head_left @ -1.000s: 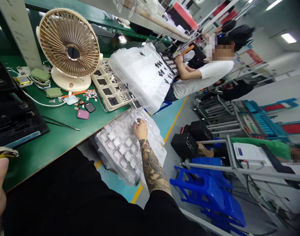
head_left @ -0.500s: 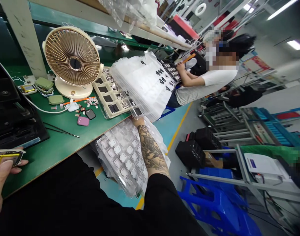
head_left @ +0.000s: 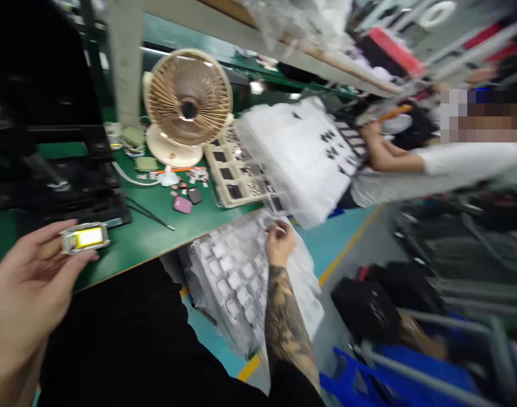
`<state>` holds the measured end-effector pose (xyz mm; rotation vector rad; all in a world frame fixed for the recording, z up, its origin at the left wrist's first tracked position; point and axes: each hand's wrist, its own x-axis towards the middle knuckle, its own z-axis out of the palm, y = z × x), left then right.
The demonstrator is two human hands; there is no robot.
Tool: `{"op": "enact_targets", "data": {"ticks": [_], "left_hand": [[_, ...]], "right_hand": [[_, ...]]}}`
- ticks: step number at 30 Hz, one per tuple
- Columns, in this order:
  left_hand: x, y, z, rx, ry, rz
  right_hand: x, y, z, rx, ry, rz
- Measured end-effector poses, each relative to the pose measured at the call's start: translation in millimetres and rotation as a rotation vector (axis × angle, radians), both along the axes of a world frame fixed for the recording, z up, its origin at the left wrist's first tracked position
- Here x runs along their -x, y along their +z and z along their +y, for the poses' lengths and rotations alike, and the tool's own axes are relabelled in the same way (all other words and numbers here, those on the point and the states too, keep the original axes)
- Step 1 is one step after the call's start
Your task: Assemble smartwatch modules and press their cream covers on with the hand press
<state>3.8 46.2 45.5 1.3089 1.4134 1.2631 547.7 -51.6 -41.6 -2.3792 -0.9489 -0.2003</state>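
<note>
My left hand (head_left: 40, 277) pinches a small open device casing (head_left: 65, 244) between thumb and fingers; a bright yellow battery (head_left: 88, 236) shows inside it. My right hand (head_left: 280, 243) is over the far part of a clear plastic tray (head_left: 241, 333) beside the table's edge. Rows of small white square casings (head_left: 242, 295) fill that tray. The right fingers are bent together, and whatever is at their tips is too blurred to name. Tweezers (head_left: 152, 215) lie on the green table (head_left: 126, 257), near a purple casing (head_left: 182, 204) and a black casing (head_left: 194, 195).
A cream fan (head_left: 188, 107) stands behind the small parts. To its right are a beige compartment tray (head_left: 220, 195) and stacked clear trays under white sheeting (head_left: 300, 147). A black fixture (head_left: 72, 175) stands at left. A co-worker's arm (head_left: 394, 158) reaches in at right.
The view has swung left, so things sit further right. My right hand has come out from under the stacked trays' edge. My left hand, still holding the device casing, shows more fully.
</note>
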Motion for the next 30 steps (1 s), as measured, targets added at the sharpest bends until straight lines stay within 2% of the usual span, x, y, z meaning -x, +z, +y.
{"op": "enact_targets", "data": {"ticks": [3,6,8,11,15,17,20,24,28,30], "left_hand": [[-10.2,13.8,3.3,0.039,-0.084,-0.166],[-10.7,14.0,9.8,0.077,-0.123,-0.269],[-9.0,11.5,10.7,0.107,-0.136,-0.311],[-7.8,8.9,8.9,0.145,-0.183,-0.374],[-6.6,8.5,8.6,0.164,-0.230,-0.386],[-5.1,9.1,9.4,0.137,-0.238,-0.361],[-2.1,10.0,9.6,0.073,-0.272,-0.359],[-0.3,9.4,8.3,0.060,-0.233,-0.425],[0.3,7.1,7.8,0.056,-0.223,-0.427],[1.3,6.2,7.9,0.026,-0.240,-0.380]], "right_hand": [[34.3,9.4,-17.5,-0.250,0.018,0.057],[79.7,30.4,-18.0,-0.437,0.101,0.097],[119.8,50.8,-11.1,-0.548,0.213,0.142],[185.5,78.1,11.6,-0.522,0.533,0.198],[261.2,96.2,64.4,-0.404,1.060,0.217],[291.9,101.5,92.5,-0.413,1.236,0.220],[327.5,107.2,122.3,-0.402,1.413,0.225],[347.9,103.7,129.8,-0.339,1.483,0.263],[346.4,94.1,120.3,-0.332,1.311,0.451],[344.9,92.2,119.6,-0.299,1.269,0.553]]}}
